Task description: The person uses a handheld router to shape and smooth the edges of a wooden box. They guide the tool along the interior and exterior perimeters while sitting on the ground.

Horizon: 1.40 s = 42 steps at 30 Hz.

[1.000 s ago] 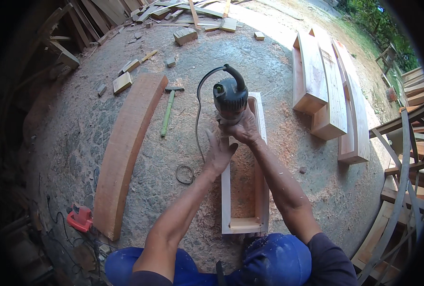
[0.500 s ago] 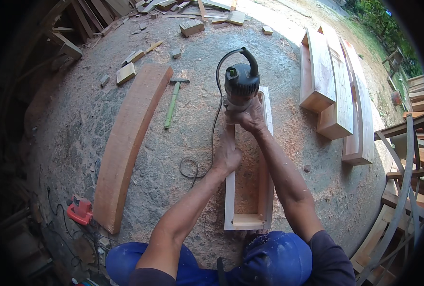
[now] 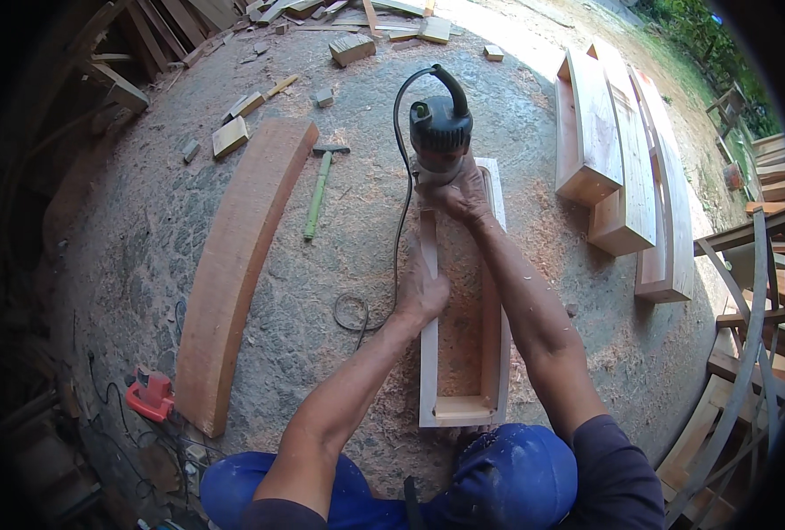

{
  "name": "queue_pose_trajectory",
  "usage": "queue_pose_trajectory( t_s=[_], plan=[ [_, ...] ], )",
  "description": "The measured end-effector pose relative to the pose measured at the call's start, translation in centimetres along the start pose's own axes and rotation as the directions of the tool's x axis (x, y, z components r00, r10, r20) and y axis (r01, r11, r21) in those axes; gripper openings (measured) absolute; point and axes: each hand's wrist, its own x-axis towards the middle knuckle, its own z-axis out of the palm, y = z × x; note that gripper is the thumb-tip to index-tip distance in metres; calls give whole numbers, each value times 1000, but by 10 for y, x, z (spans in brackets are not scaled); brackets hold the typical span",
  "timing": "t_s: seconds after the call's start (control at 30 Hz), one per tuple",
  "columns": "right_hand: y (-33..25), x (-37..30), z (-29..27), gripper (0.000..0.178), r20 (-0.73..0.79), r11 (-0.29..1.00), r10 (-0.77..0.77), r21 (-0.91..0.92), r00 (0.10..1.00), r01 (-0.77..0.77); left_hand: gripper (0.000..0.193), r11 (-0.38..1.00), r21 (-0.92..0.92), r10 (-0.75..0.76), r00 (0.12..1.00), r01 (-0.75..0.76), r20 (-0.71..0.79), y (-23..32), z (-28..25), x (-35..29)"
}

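A long, narrow wooden frame (image 3: 430, 375) lies in front of me, its near end close to my knees. Near its far end stands a trim router (image 3: 441, 128) with a black motor top and a cord rising out of it. My right hand (image 3: 463, 194) is wrapped around the router's lower body. Closer to me, my left hand (image 3: 423, 291) grips the frame's left side, fingers curled over the board. The router's base and bit are hidden behind my right hand.
A thick curved plank (image 3: 247, 274) lies left, with a green-handled hammer (image 3: 319, 194) beside it. A red power tool (image 3: 151, 395) sits at the plank's near end. Several box-shaped wooden pieces (image 3: 622, 159) stand right. Wood offcuts (image 3: 353, 50) and shavings litter the ground. The router's cord (image 3: 399, 212) loops left.
The router and my right hand have shifted slightly away from me and to the left along the frame's far end. My left hand stays on the left side.
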Motion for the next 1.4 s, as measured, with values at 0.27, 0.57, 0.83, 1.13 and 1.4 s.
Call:
queue_pose_trajectory(
  t_s=[0.27,0.57,0.83,1.13,1.4],
  plan=[
    [-22,5,-1,70,-35,949,115,299,993,-99,108,999,17,27,1000,-27,-13,-8,-1,2],
    [-21,14,-10,66,-4,942,105,321,994,-98,106,1000,-16,2,1000,-1,12,-3,2,1],
    [-11,18,-5,72,-49,952,75,302,996,-57,103,1000,5,-13,1000,13,1,-6,4,2],
    [7,19,8,76,-128,968,110,239,986,-77,99,999,-49,15,999,-16,-29,-8,6,1],
    [14,10,14,76,-239,972,220,131,946,-193,96,993,-116,18,1000,-21,-25,0,9,1]
  ],
)
